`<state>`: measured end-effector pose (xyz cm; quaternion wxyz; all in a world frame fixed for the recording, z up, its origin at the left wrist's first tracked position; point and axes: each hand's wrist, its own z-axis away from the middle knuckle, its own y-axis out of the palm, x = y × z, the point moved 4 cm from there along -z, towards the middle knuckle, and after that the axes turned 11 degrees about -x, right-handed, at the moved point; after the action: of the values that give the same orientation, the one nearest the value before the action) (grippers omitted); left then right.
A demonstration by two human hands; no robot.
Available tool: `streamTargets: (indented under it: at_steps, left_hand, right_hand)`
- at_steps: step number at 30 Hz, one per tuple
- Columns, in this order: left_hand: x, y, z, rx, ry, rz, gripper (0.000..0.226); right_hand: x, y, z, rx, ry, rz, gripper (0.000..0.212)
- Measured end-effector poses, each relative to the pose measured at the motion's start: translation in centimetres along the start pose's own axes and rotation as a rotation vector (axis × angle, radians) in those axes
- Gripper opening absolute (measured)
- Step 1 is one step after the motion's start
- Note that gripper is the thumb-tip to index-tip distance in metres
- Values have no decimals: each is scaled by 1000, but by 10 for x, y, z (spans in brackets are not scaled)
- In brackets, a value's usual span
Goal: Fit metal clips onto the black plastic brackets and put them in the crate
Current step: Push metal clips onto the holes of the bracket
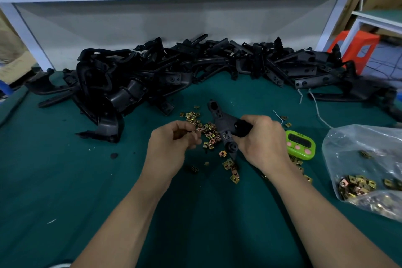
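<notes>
Bracket (221,122) gripped by R hand (263,139) mid-table (65,169); clip (191,132) pinched by L hand (171,143) fingertips.

We work bare-handed: our left hand (171,143) and right hand (262,139) are uncovered, and our left forearm (130,213) and right forearm (315,213) are bare along their whole visible length.

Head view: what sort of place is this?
Likely a factory assembly bench: a heap of identical black plastic brackets, loose brass-coloured metal clips on a green table mat, and a green digital timer.
</notes>
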<state>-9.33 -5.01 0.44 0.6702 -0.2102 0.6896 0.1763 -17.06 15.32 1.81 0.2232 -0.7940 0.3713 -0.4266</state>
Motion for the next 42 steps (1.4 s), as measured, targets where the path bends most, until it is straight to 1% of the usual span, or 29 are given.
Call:
streamTargets:
  at_steps: [3, 7, 16, 19, 22, 25, 29, 32, 35, 42]
  left_hand:
    - [1, 1, 0, -54, 81, -146, 24]
    - [0, 0, 0, -89, 153, -228, 27]
    - [3, 3, 3, -37, 118, -290, 24]
    - [0, 4, 3, 2, 69, -205, 16]
    - [-5, 6, 9, 58, -33, 18, 12]
    - [-12, 11, 17, 146, -93, 158, 25]
    - [-18, 14, 21, 191, -79, 229, 20]
    - [-21, 14, 22, 198, -56, 261, 26]
    - [-23, 14, 23, 202, -43, 272, 25]
    - [-23, 12, 23, 168, -66, 311, 25]
  right_hand:
    - [1, 0, 0, 5, 11, -15, 15]
    - [2, -1, 1, 10, 18, -29, 12]
    - [4, -2, 1, 18, 17, -16, 10]
    - [2, -4, 1, -9, 37, 46, 11]
    - [-1, -8, -2, -61, 65, 81, 20]
    - [-4, -8, -4, -43, 75, 91, 32]
    - [-2, -8, -4, -11, 68, 61, 34]
    - [-1, -8, -4, -1, 66, 68, 31]
    - [0, -7, -4, 8, 55, 71, 35]
    - [4, -7, -4, 6, 35, 86, 23]
